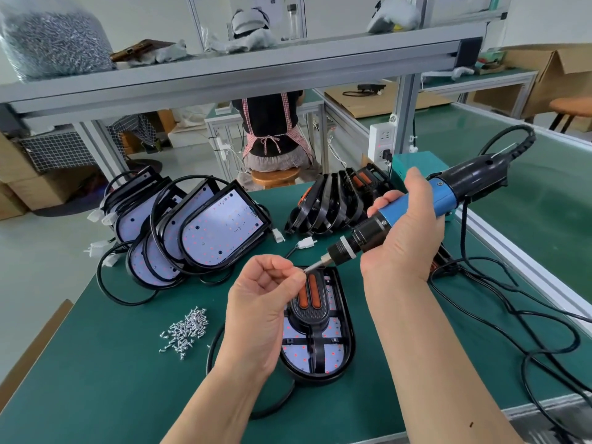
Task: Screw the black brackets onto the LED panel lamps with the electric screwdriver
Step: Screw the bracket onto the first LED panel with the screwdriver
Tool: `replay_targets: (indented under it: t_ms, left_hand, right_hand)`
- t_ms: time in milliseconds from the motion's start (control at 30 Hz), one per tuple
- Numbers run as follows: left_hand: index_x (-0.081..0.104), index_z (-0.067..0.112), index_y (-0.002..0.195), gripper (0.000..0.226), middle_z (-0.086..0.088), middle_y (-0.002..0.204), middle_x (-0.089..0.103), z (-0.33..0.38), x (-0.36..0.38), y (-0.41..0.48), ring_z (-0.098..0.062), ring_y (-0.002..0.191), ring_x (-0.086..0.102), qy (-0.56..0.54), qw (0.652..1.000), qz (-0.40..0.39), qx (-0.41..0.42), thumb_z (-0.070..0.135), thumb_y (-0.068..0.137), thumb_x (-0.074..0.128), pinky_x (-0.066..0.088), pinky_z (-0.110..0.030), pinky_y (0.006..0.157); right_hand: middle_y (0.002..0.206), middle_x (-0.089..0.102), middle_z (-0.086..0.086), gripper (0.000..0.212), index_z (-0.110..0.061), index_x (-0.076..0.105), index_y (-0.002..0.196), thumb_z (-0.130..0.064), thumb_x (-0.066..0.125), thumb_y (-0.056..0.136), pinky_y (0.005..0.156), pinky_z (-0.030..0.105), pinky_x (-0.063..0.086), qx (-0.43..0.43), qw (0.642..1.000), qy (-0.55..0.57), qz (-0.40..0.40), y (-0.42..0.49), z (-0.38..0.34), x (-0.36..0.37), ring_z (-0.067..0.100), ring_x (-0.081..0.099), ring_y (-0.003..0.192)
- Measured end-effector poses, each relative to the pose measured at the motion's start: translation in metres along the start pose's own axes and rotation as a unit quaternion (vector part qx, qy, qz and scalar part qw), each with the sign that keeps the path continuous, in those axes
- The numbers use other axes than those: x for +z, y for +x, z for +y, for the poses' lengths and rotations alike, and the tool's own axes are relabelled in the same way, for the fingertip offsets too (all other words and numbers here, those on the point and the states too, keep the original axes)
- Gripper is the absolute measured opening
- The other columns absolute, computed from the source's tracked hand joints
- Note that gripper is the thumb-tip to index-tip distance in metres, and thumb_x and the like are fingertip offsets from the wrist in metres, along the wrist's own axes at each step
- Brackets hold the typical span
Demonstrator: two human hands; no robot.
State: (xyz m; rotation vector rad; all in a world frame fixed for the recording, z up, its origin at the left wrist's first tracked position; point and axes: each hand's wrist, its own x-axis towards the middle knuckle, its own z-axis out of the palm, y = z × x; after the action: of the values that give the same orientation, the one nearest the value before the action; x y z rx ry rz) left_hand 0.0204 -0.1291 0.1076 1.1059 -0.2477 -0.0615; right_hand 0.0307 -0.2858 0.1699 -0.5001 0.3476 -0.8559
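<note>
An LED panel lamp (pixel 336 354) lies face up on the green mat in front of me, with a black bracket (pixel 312 310) with two orange strips resting on it. My right hand (pixel 407 232) grips the blue and black electric screwdriver (pixel 413 213), held tilted above the lamp with its bit pointing down-left. My left hand (pixel 256 299) hovers over the lamp's left side, its fingertips pinched at the bit's tip (pixel 309 268); a screw there is too small to tell.
A pile of loose screws (pixel 187 328) lies left of the lamp. A stack of lamps (pixel 205 232) leans at the back left, a stack of brackets (pixel 333 203) at the back middle. The screwdriver's cable (pixel 499 315) loops across the right side. A person sits beyond the table.
</note>
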Motion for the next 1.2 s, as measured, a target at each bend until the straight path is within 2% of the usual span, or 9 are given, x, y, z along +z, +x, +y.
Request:
replay_targets:
  t_ms: [167, 367, 500, 600, 700, 833, 900, 967, 1200]
  left_hand:
    - [0.070, 0.021, 0.078, 0.031, 0.001, 0.076, 0.066, -0.007, -0.004, -0.005, -0.011, 0.072, 0.061, 0.015, 1.000, 0.002, 0.004, -0.009, 0.079, 0.072, 0.053, -0.018, 0.072]
    - [0.074, 0.021, 0.092, 0.023, -0.007, 0.101, 0.074, -0.008, -0.016, -0.005, -0.014, 0.089, 0.066, 0.066, 0.997, -0.045, -0.014, 0.006, 0.075, 0.075, 0.054, -0.021, 0.082]
    - [0.070, 0.009, 0.104, 0.023, -0.011, 0.102, 0.073, 0.000, -0.034, 0.004, -0.015, 0.085, 0.066, 0.039, 0.999, -0.012, -0.034, 0.016, 0.083, 0.075, 0.052, -0.019, 0.076]
    - [0.070, 0.010, 0.098, 0.015, -0.005, 0.092, 0.072, 0.002, -0.049, 0.011, -0.014, 0.080, 0.063, 0.078, 0.995, 0.059, -0.035, 0.023, 0.090, 0.069, 0.049, -0.019, 0.067]
    - [0.069, 0.020, 0.094, 0.015, 0.002, 0.087, 0.069, -0.007, -0.055, 0.018, -0.015, 0.077, 0.059, 0.310, 0.940, 0.113, -0.083, 0.034, 0.091, 0.070, 0.045, -0.023, 0.060]
    - [0.059, 0.021, 0.105, 0.045, -0.001, 0.098, 0.069, -0.025, -0.047, 0.022, -0.014, 0.068, 0.059, 0.421, 0.879, 0.015, -0.222, 0.059, 0.083, 0.070, 0.043, -0.020, 0.047]
    - [0.065, 0.020, 0.105, 0.043, -0.001, 0.100, 0.075, -0.033, -0.045, 0.021, -0.019, 0.084, 0.069, 0.392, 0.888, -0.008, -0.238, 0.054, 0.081, 0.075, 0.057, -0.030, 0.066]
    - [0.071, 0.017, 0.103, 0.037, -0.002, 0.098, 0.078, -0.037, -0.045, 0.021, -0.024, 0.095, 0.073, 0.362, 0.902, -0.008, -0.236, 0.045, 0.080, 0.080, 0.057, -0.047, 0.091]
    - [0.069, 0.009, 0.100, 0.061, -0.010, 0.095, 0.077, -0.033, -0.040, 0.017, -0.035, 0.098, 0.071, 0.331, 0.912, 0.009, -0.242, 0.048, 0.054, 0.079, 0.053, -0.055, 0.096]
  right_hand:
    - [0.061, 0.057, -0.004, 0.025, -0.014, 0.059, 0.109, -0.021, 0.072, 0.089, 0.056, 0.025, 0.049, 0.021, 0.999, -0.017, 0.028, 0.001, 0.005, -0.011, 0.012, 0.055, 0.053]
    - [0.062, 0.057, -0.002, 0.028, -0.012, 0.060, 0.112, -0.021, 0.072, 0.089, 0.059, 0.028, 0.049, 0.022, 0.999, -0.036, 0.010, -0.001, 0.010, -0.017, 0.014, 0.055, 0.055]
    - [0.063, 0.054, 0.000, 0.024, -0.013, 0.057, 0.105, -0.020, 0.073, 0.089, 0.058, 0.029, 0.048, 0.011, 0.998, -0.051, -0.017, -0.007, 0.014, -0.017, 0.015, 0.052, 0.054]
    - [0.062, 0.051, 0.001, 0.021, -0.012, 0.055, 0.103, -0.017, 0.071, 0.091, 0.056, 0.030, 0.045, 0.004, 0.997, -0.063, -0.044, -0.010, 0.017, -0.017, 0.017, 0.048, 0.053]
    - [0.060, 0.050, 0.003, 0.018, -0.012, 0.052, 0.096, -0.015, 0.069, 0.092, 0.053, 0.027, 0.043, -0.008, 0.992, -0.095, -0.081, -0.018, 0.024, -0.019, 0.017, 0.046, 0.050]
    - [0.058, 0.049, 0.006, 0.015, -0.012, 0.054, 0.088, -0.011, 0.068, 0.090, 0.049, 0.024, 0.043, -0.027, 0.978, -0.143, -0.149, -0.034, 0.035, -0.020, 0.017, 0.046, 0.046]
    - [0.060, 0.049, 0.009, 0.014, -0.012, 0.056, 0.086, -0.008, 0.069, 0.090, 0.049, 0.025, 0.043, -0.030, 0.970, -0.157, -0.181, -0.039, 0.038, -0.018, 0.018, 0.046, 0.048]
    - [0.061, 0.049, 0.009, 0.014, -0.010, 0.056, 0.088, -0.008, 0.069, 0.088, 0.051, 0.026, 0.044, -0.033, 0.964, -0.167, -0.206, -0.043, 0.041, -0.017, 0.019, 0.046, 0.048]
    - [0.057, 0.049, 0.006, 0.015, -0.008, 0.056, 0.089, -0.010, 0.070, 0.086, 0.057, 0.034, 0.047, -0.033, 0.955, -0.189, -0.224, -0.047, 0.048, -0.017, 0.019, 0.047, 0.047]
